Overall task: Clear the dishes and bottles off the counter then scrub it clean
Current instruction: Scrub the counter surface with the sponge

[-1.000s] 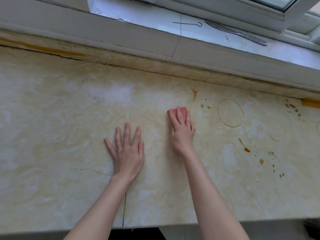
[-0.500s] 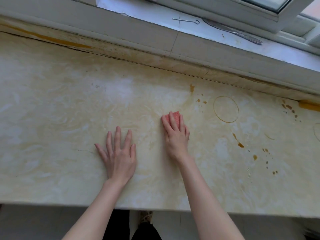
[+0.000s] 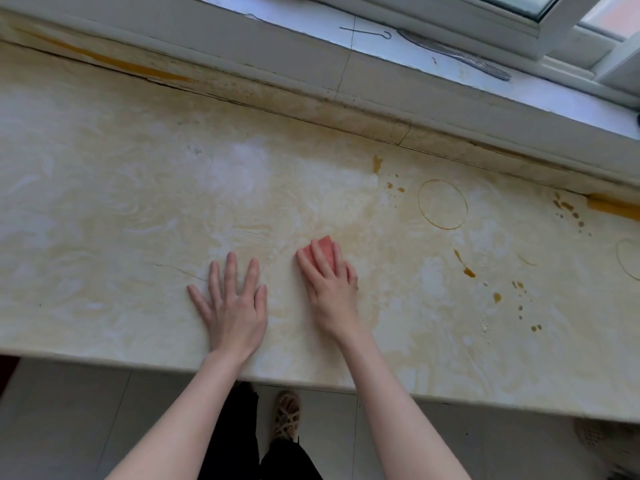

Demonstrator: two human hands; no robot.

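Note:
A cream marble counter [image 3: 104, 209] fills the view, smeared with whitish streaks. My right hand [image 3: 330, 287] presses a pink sponge [image 3: 323, 247] flat onto the counter near its middle; only the sponge's far edge shows past my fingers. My left hand [image 3: 233, 306] lies flat, fingers spread, just left of it near the front edge, holding nothing. To the right are brown stains: a ring mark [image 3: 442, 204], drips [image 3: 465, 268] and scattered spots [image 3: 568, 209].
A white window sill [image 3: 536, 95] runs behind the counter, holding a metal hook [image 3: 367, 31] and a metal utensil [image 3: 460, 57]. Orange residue [image 3: 613, 206] lines the back seam at right. Below the front edge are a tiled floor and my sandalled foot [image 3: 286, 415].
My right hand has drawn the sponge back toward the front edge and slightly left. My left hand stayed flat on the counter, also nearer the front edge as the view pulled back.

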